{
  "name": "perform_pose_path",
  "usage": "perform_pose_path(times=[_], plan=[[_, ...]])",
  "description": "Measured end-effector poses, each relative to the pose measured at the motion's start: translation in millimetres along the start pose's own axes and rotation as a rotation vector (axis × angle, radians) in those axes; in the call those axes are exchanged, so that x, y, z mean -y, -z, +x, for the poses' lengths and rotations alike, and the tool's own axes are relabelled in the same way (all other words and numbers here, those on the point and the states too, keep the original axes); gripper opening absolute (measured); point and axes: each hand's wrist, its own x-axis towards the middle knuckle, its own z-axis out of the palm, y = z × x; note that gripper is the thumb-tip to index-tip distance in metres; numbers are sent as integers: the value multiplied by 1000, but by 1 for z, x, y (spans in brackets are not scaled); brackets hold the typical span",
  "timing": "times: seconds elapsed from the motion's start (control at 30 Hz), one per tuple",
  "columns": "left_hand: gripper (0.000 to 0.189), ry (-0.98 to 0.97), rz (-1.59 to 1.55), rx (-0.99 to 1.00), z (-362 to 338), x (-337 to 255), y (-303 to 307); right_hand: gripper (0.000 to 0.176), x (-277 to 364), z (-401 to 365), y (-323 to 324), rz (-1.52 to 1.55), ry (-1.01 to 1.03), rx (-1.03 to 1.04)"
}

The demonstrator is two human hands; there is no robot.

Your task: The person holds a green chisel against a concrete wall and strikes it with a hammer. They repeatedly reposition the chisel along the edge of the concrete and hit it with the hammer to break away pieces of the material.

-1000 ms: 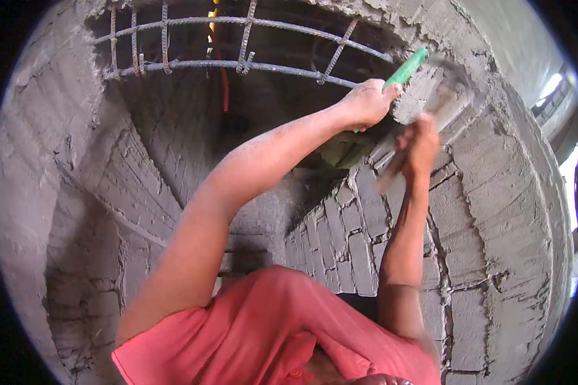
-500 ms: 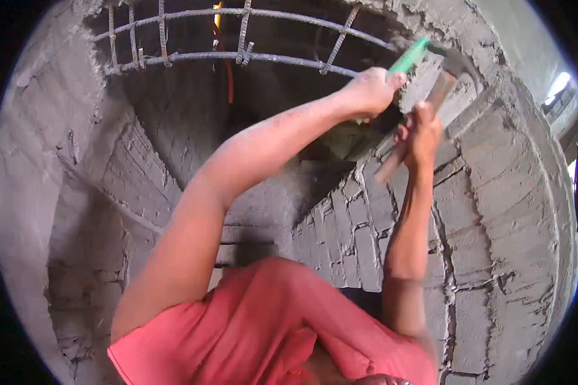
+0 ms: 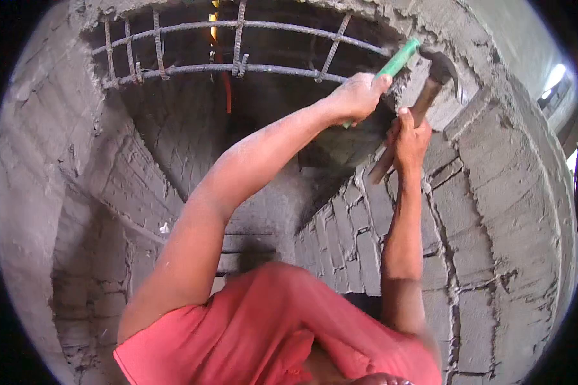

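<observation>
Overhead, right hand [image 3: 410, 140] grips brown-handled, dark-headed hammer [image 3: 431, 85]; left hand [image 3: 356, 96], green-handled chisel [image 3: 399, 59].

Grey mortared block walls [image 3: 494, 212], exposed rebar grid [image 3: 237, 45] overhead, daylight [image 3: 555, 77] at right

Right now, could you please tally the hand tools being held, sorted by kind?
green-handled tool, gripped in the left hand: 1
wooden-handled hammer, gripped in the right hand: 1
Total: 2
</observation>
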Motion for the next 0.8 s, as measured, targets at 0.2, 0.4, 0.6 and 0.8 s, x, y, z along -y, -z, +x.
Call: perform_pose_path(times=[0.2,0.4,0.6,0.8], plan=[[60,115,-66,34,-4,-17,4,29,101,-5,71,305,527,-310],[59,51,12,44,-4,-18,5,30,42,34,44,-299,1059,-591],[61,47,-4,7,-2,-22,1,32,49,-13,31,175,-84,-123],[62,29,-28,64,-1,-8,16,26,122,11,108,798,802,-349]])
